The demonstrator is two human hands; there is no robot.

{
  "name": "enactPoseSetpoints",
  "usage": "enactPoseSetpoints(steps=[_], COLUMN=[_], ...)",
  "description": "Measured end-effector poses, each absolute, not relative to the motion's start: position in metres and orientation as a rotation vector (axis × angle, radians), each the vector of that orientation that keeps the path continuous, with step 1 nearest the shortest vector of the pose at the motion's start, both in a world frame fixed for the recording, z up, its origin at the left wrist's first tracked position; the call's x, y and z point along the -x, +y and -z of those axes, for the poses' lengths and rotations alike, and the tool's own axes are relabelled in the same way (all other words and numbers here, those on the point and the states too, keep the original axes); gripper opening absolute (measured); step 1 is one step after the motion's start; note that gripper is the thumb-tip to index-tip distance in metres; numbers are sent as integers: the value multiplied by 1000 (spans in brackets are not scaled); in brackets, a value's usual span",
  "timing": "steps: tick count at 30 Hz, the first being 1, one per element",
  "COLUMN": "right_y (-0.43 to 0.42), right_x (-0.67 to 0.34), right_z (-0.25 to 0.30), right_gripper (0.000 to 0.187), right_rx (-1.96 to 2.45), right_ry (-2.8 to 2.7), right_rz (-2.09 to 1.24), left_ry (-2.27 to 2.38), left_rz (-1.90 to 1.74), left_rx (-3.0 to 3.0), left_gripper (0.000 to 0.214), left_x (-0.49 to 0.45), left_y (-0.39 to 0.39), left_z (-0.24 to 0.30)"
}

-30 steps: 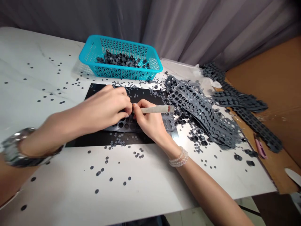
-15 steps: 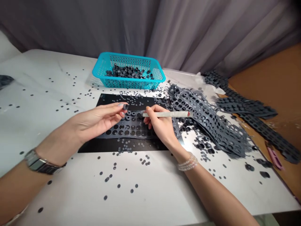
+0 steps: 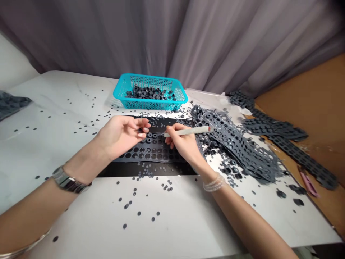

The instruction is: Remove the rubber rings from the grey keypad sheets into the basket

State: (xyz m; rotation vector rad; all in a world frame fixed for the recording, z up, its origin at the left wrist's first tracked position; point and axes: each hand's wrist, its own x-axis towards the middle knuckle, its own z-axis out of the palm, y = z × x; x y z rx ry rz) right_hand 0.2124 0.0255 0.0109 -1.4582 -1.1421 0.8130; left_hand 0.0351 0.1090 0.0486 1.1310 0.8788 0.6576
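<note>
On the black mat (image 3: 126, 169), mid-table: my left hand (image 3: 121, 136) is turned palm-up just above the left part of the perforated rubber sheet (image 3: 151, 153), fingers loosely curled and spread, nothing visible between thumb and fingertips. My right hand (image 3: 184, 145) is closed round the white-wrapped stick tool (image 3: 188, 131), tip pointing left over the sheet, red-marked end pointing right; its heel rests at the sheet's right edge. Change noted: half a second back the left fingertips pinched a small grey ring over the sheet; that ring is no longer in the hand, and I cannot tell where it went. So one piece is out of the sheet and the left hand is free, while the tool sits over the rows that are not yet empty. Against the frame a full second back: both hands were then pressed together on the sheet, left palm down, tool tip under the left fingers; now they are apart, and the tool grip reads the same. The turquoise basket (image 3: 126, 94) of grey rings (image 3: 151, 92) stands just beyond the mat, the heap of punched-out sheets (image 3: 237, 142) lies right of it, and loose discs (image 3: 140, 213) dot the white table (image 3: 188, 225).
</note>
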Motion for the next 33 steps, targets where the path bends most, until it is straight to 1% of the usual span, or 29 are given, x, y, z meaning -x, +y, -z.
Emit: enactPoseSetpoints(steps=[3,5,8,12,23,27,30,33], right_y=[28,29,30,32,34,35,36,38], right_x=[-214,-215,-214,-210,-209,-207,-205,-206], right_z=[-3,0,0,-3,-3,-4,-3,-2], right_gripper=[37,37,37,35,32,32,31,31], right_rx=[1498,1515,1513,1513,1555,1558,1577,1598], right_ry=[-1228,-1266,-1310,-1345,-1406,-1434,-1449,-1446], right_rz=[-734,-721,-709,-695,-645,-595,-548,-541], left_ry=[1019,1029,932,848,802,833,745,633], left_rz=[-687,-606,-451,-324,-263,-308,-374,-547], left_rx=[-1868,-2328,-2661,-2783,-2842,-2799,-2778,-2705], left_gripper=[14,18,26,26,22,19,25,28], left_x=[-47,-52,-55,-54,-59,-60,-55,-42], left_y=[111,113,117,125,123,120,112,101], left_z=[-45,-39,-26,-14,-18,-19,-23,-31])
